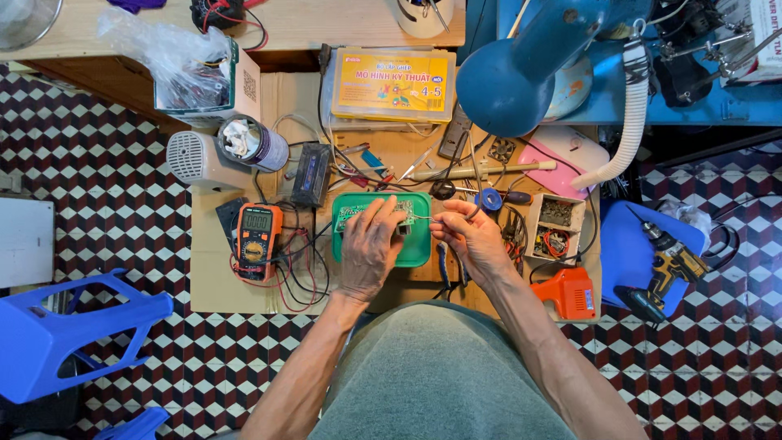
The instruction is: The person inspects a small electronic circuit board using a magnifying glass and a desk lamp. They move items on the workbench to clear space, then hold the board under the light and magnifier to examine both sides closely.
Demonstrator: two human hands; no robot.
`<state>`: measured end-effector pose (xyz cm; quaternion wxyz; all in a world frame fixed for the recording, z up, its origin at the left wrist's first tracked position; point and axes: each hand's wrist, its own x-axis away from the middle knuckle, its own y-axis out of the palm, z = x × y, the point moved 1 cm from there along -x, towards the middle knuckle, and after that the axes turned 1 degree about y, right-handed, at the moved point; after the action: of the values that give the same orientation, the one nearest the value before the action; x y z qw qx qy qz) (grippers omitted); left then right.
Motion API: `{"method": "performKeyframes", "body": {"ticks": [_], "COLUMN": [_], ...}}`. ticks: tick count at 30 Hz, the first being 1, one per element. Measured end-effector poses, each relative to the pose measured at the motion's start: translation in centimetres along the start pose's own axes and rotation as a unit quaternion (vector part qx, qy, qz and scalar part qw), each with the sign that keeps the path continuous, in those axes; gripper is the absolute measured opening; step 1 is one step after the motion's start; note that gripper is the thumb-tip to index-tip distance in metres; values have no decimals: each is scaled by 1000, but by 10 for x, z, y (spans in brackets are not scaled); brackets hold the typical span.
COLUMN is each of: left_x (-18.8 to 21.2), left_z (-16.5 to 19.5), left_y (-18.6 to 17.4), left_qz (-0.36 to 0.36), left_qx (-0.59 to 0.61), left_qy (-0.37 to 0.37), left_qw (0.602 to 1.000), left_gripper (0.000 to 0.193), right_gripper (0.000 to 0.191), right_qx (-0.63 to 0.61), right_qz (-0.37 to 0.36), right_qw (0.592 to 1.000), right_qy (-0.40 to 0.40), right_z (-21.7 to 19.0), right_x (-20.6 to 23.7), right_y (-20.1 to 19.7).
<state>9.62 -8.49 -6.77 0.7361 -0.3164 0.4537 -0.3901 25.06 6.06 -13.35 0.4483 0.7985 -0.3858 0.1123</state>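
The circuit board [376, 217] is mostly hidden under the left hand [368, 248], so only its upper edge and a pale strip with small parts can be seen. It lies inside the green tray [417, 248], which sits on the cardboard sheet [213, 277] in the middle of the work place. The board looks light grey-green, flat and thin; its details are too small to make out.

The left hand lies flat on the board, fingers a little spread and pressing down. The right hand [474, 236] is beside the tray's right edge — its thumb and first fingers are pinched together on a thin wire-like piece [425, 217] that points toward the board. What exactly this piece is, I cannot tell.

Left of the tray lies an orange multimeter [257, 240] with red and black leads tangled around it. On the right stands a small divided box [555, 228] of parts, and near it an orange tool [568, 292]. A blue lamp [521, 77] is cut off at the top — it covers part of the table behind.
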Motion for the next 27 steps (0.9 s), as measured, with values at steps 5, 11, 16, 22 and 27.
{"method": "performKeyframes", "body": {"ticks": [5,11,16,22,27], "left_x": [18,27,29,26,26], "left_z": [10,14,10,7,10], "left_y": [5,2,6,3,-8], "left_qz": [-1,1,-4,-24,-36], "left_qx": [25,57,59,51,16], "left_qy": [-26,-50,-53,-44,-28], "left_qw": [999,997,997,997,999], "left_gripper": [43,42,38,37,35], "right_gripper": [26,21,16,20,26], "right_qx": [-2,-13,-11,-19,-21], "right_qz": [34,36,27,16,77], "right_qw": [999,998,997,996,988], "right_qy": [21,45,68,87,134], "right_z": [10,13,16,20,31], "right_x": [-2,-2,2,11,25], "right_y": [-8,-10,-13,-16,-21]}}
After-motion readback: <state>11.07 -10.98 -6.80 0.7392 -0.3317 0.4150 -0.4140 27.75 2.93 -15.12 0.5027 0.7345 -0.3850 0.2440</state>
